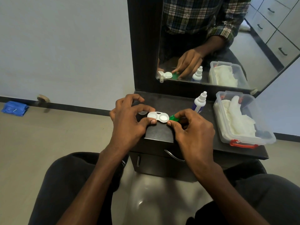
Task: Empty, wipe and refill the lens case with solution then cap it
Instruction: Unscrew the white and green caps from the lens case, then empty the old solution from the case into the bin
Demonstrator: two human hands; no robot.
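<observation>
A: From where does the camera look?

B: There is one view only, from the person's head. It faces forward and steeply down, so the thighs fill the bottom of the frame.

A: Is it near?

B: Quite near. The dark counter sits at the centre, both forearms reach up from the lower edge. The lens is wide: the walls bend at the sides.

A: Is any part seen twice?

B: Yes, the mirror at the upper right repeats the counter from the opposite side.

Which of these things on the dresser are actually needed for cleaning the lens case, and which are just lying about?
In use: lens case, green cap, clear cap, solution bottle, box of tissues.

Lying about: blue packet on the floor, mirror.
</observation>
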